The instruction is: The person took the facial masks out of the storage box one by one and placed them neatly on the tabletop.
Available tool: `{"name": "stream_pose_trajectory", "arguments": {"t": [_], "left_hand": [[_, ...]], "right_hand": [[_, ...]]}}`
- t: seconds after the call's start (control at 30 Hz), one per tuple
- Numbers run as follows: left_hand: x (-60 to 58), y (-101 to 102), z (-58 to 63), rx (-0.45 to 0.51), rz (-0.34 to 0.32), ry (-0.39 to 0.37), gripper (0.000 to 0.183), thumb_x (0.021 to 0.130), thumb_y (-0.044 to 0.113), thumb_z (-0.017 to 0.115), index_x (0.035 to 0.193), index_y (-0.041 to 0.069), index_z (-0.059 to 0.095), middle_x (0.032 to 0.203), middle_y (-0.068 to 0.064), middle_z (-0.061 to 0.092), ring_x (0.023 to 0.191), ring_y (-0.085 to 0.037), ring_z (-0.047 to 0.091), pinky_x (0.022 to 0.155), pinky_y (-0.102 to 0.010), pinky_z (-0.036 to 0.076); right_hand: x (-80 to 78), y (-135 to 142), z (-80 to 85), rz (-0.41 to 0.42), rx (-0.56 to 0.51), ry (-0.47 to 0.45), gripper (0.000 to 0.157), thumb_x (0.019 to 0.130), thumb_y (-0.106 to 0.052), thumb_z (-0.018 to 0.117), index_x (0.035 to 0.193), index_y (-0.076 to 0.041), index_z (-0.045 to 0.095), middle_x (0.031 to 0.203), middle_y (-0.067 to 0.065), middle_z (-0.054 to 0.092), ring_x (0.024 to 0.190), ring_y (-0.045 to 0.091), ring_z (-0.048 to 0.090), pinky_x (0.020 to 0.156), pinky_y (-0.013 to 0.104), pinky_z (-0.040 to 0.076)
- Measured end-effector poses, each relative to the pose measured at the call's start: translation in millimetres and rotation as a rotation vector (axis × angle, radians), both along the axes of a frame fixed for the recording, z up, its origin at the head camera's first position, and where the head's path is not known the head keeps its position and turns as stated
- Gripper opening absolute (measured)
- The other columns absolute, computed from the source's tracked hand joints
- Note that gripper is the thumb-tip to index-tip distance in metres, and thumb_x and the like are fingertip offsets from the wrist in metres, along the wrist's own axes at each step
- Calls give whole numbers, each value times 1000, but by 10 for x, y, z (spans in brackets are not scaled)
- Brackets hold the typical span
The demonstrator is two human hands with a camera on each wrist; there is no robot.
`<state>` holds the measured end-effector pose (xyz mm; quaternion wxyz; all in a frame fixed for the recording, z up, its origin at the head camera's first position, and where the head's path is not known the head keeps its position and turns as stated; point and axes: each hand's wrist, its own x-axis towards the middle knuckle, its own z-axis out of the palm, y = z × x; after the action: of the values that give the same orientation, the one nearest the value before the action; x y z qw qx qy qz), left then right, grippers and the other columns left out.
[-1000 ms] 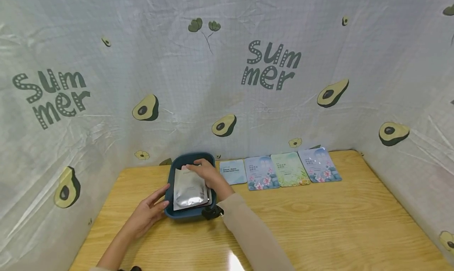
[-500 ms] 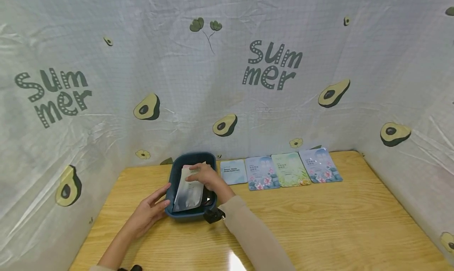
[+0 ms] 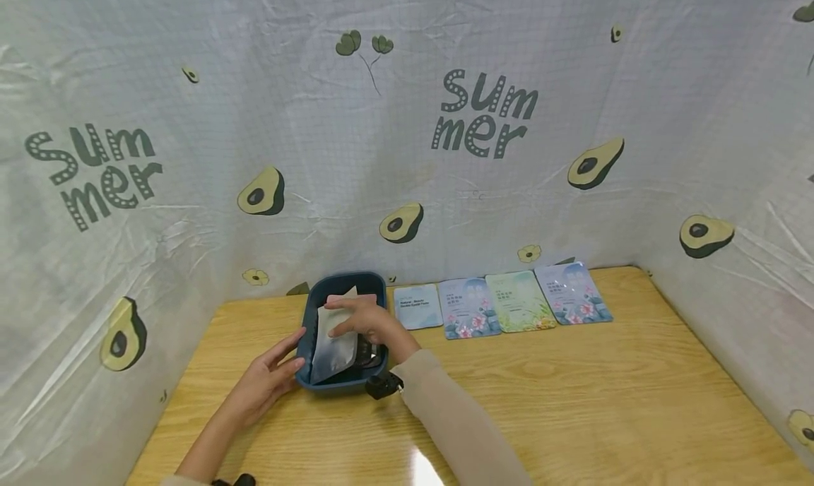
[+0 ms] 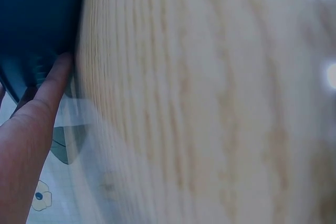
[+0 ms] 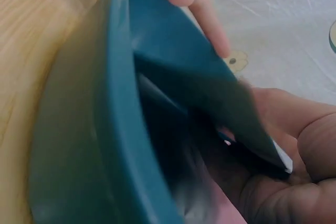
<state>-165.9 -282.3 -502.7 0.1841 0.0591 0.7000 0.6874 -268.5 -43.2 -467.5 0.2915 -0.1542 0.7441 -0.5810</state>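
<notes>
In the head view a dark blue plastic bin [image 3: 337, 388] stands on the table, holding several flat packets. My right hand [image 3: 372, 323] is inside the bin and pinches a silver-white flat packet [image 3: 332, 355], tilted up on its right side. The right wrist view has this packet [image 5: 233, 106] between thumb and fingers, its underside dark. A pink-edged packet [image 3: 369, 299] and a dark, shiny one [image 3: 366, 355] lie partly covered beneath. My left hand [image 3: 263, 387] touches the bin's left side with fairly straight fingers. One finger [image 4: 55, 80] meets the wall in the left wrist view.
Right of the bin, a small pale blue packet [image 3: 417, 308], a floral blue packet [image 3: 469, 309], a green packet [image 3: 519, 304] and a lilac packet [image 3: 574, 295] lie in a row. A printed cloth [image 3: 343, 147] hangs behind the wooden table [image 3: 572, 394].
The silver-white packet has tipped up and shifted left under my right hand, exposing the pink-edged and dark packets. My left hand has stayed at the bin's left side.
</notes>
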Motion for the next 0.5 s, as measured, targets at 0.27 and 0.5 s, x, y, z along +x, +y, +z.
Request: {"name": "stream_pose_trajectory", "arguments": {"t": [0.27, 0.5], "left_hand": [[1, 8, 8, -23, 6, -14, 69, 107, 16, 54, 165, 16, 16, 169, -16, 5, 138, -21, 41, 101, -33, 52], [8, 23, 22, -4, 11, -16, 71, 107, 16, 55, 165, 15, 15, 169, -16, 5, 136, -19, 44, 100, -32, 52]], "right_hand": [[-26, 37, 51, 21, 24, -37, 72, 87, 3, 77, 151, -16, 51, 128, 7, 62, 54, 12, 34, 52, 25, 35], [-27, 68, 59, 50, 28, -27, 76, 86, 4, 78, 153, -13, 48, 153, 7, 46, 101, 19, 59, 77, 28, 52]]}}
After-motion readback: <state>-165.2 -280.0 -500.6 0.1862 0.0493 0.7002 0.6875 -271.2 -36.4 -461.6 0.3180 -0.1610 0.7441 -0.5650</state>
